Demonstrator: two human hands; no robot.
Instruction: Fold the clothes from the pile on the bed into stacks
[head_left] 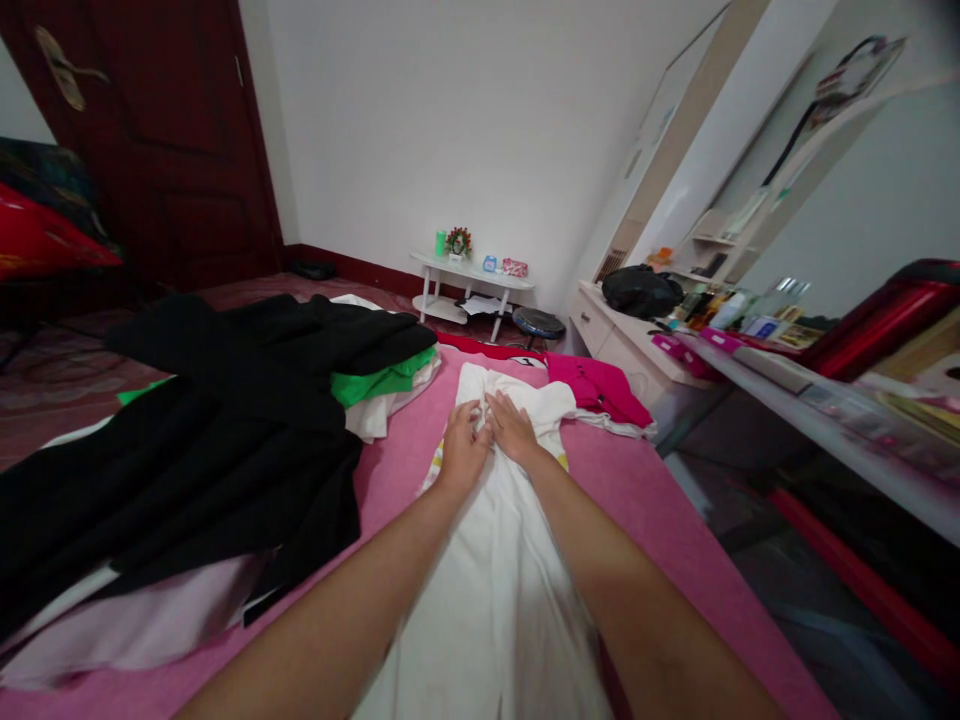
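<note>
A long white garment [499, 560] lies stretched toward me over the pink bed cover, its far end bunched up. My left hand [465, 447] has its fingers curled and closed on a raised fold of this garment near the far end. Just beside it, my right hand [514, 428] reaches the same fold from the right, fingertips gathered on the cloth. The two hands almost touch. Exactly what lies between the fingertips is too small to make out. Yellow marks on cloth show at both sides of the white garment.
Left of me, a heap of black clothes [255, 400] covers green cloth [382, 378] and pale cloth. Folded magenta clothing [596, 388] lies at the bed's far right corner. A cluttered glass-topped table [847, 430] flanks the pink bed cover [675, 545]. Beyond stands a small white table [472, 268].
</note>
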